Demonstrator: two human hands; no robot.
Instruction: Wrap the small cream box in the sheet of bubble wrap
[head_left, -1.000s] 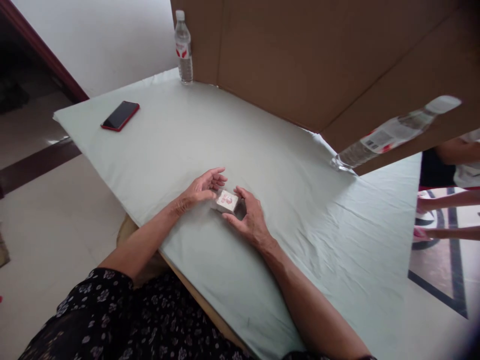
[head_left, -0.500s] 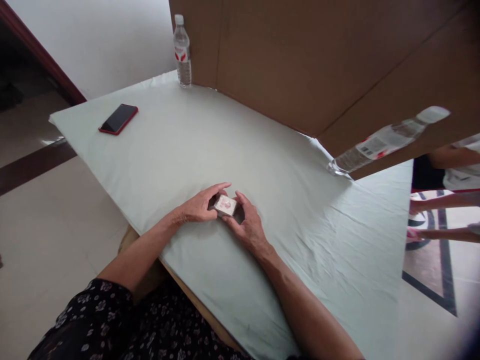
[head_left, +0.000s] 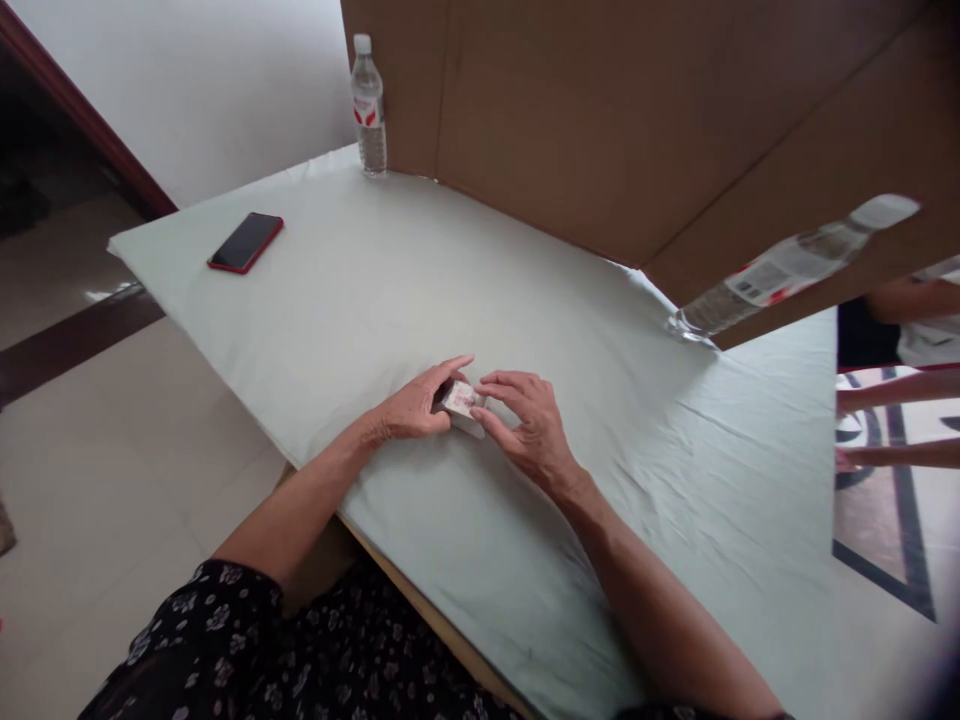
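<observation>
The left hand (head_left: 416,408) was bent around the left end of a small box (head_left: 463,397), thumb along the near side and fingers at the far side, with a dark gap left inside the palm. The right hand (head_left: 534,430) had its thumb and forefinger a narrow space apart at the box's right end; whether they were pinching it or only touching, I couldn't tell. To handle it well, I thought, the left hand should act as the steady clamp, firm but light enough not to crush what looked like card, while the right worked with fingertips only, keeping both wrists low.

The box sat between the two hands, closer in to the left palm than to the right, its printed face up. Whether it rested on the cloth-covered desk (head_left: 360,290) or was held just above, I couldn't make out.

Farther off, a phone (head_left: 246,242) in a red case lay near the desk's left edge, well apart from the hands. Beyond stood a tall cardboard panel (head_left: 562,120), with an upright water bottle (head_left: 369,120) at its left end and another bottle (head_left: 780,272), slanted to my eye, by its right. Past that, another person's arm (head_left: 915,300) showed.
</observation>
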